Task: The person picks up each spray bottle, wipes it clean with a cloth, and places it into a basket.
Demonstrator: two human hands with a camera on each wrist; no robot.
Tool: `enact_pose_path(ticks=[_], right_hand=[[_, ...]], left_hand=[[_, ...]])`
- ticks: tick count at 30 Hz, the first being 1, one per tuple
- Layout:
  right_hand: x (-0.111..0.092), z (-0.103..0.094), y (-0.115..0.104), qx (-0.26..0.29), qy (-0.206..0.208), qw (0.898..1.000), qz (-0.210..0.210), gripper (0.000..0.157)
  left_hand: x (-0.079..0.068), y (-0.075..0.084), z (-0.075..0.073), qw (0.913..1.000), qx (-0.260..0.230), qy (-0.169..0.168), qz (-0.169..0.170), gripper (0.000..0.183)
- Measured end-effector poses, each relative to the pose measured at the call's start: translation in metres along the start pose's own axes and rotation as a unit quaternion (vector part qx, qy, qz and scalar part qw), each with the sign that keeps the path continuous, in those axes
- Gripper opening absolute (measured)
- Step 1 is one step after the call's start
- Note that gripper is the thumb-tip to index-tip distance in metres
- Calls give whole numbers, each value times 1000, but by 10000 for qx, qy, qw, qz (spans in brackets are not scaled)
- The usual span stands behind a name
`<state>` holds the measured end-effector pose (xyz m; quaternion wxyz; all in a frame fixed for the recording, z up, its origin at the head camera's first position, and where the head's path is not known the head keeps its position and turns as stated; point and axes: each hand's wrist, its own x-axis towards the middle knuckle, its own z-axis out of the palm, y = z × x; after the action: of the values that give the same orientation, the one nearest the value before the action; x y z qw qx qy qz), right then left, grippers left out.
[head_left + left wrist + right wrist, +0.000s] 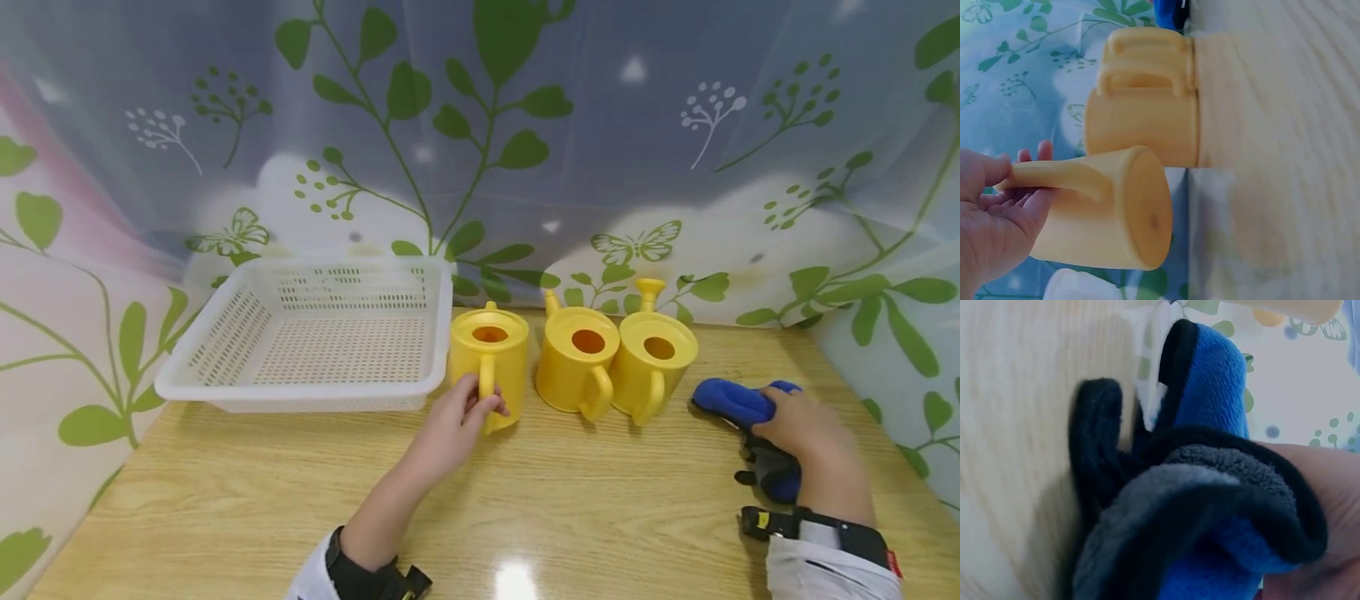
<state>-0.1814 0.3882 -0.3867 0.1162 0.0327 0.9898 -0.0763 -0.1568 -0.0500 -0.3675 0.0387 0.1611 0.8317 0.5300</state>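
Note:
My left hand [450,425] grips a yellow watering can [506,379] by its handle, beside the basket. In the left wrist view the can's base shows, tilted and raised off the table. Two more yellow watering cans, one with a plain spout [562,379] and one with a flared rose [667,375], stand close together to its right, handles toward me. At the far right my right hand [813,433] holds a folded blue-and-black fabric piece [731,402] on the table. The right wrist view shows its grey fleecy lining [1235,469] and black edging; its exact kind I cannot tell.
A white perforated plastic basket [393,388] stands at the back left. The wood-grain table [585,500] runs back to a leaf-printed curtain [600,167], and printed fabric hangs along both sides.

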Motion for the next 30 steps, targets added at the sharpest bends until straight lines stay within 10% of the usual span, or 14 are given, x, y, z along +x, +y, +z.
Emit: enact_pose_path(ticks=[11, 18, 23, 30], right_hand=[[-17, -15, 7, 889, 494, 9911, 861, 68], [-36, -38, -21, 1901, 2126, 9465, 1513, 67], [-52, -60, -48, 2134, 2641, 9274, 1568, 66], [-70, -69, -87, 2223, 3162, 9200, 643, 63]], left_hand=[[-9, 15, -5, 9943, -1002, 194, 321, 17], [-11, 20, -8, 9807, -1774, 276, 779, 20], [-11, 23, -11, 9705, -2119, 300, 1109, 21], [-12, 25, -12, 9525, -2949, 458, 607, 20]])
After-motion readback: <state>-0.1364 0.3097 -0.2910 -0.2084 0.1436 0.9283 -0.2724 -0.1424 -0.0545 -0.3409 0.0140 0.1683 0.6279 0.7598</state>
